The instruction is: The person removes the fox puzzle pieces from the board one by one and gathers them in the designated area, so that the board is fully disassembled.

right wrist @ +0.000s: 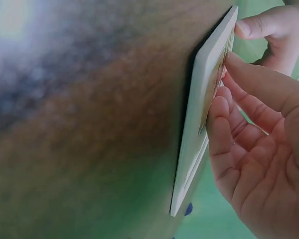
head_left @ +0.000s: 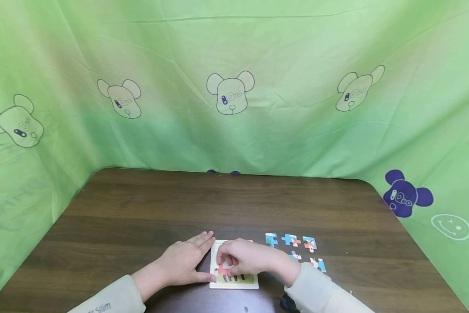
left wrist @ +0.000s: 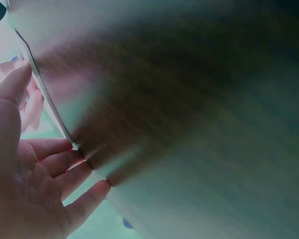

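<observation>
Right hand [head_left: 245,256] palm-down over puzzle tray [head_left: 242,286], red piece [head_left: 222,270] in its grip

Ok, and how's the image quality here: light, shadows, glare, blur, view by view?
Head view: fairly even light, puzzle pieces small but distinguishable; left wrist view: dim, dark streaks fanning across the tabletop from the left hand, upper-left edge washed out; right wrist view: bright glare on the tabletop's upper-left corner, wood grain blurred, right hand clearer.
</observation>
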### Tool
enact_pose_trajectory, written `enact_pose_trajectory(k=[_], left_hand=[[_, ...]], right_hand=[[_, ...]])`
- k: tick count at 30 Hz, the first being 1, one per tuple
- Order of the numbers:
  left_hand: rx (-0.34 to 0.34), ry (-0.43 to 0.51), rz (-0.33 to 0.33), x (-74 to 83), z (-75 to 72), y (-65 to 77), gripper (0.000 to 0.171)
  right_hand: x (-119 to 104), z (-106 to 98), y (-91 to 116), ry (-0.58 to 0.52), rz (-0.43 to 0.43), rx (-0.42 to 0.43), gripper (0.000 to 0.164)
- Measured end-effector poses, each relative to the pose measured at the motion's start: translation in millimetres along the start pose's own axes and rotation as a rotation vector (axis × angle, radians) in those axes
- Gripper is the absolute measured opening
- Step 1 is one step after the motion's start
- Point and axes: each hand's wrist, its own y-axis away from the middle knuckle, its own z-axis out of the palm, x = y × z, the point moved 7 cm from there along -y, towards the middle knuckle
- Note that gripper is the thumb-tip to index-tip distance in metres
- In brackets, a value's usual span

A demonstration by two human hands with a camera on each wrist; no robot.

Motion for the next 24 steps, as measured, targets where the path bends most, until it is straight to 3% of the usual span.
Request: enact_pose_trajectory(k=[8,24], left_hand=[[-0.01,-0.003,0.021,-1.2,-0.1,0.2,0.094],[-0.022,-0.015,0.021,-1.1,-0.2,0.4,0.099]], right_hand=[[3.0,1.4,-1.3,-0.021,0.005,-0.003,0.021],[7.6,1.9,-2.5,-0.216,0.001,-0.012,0.02]])
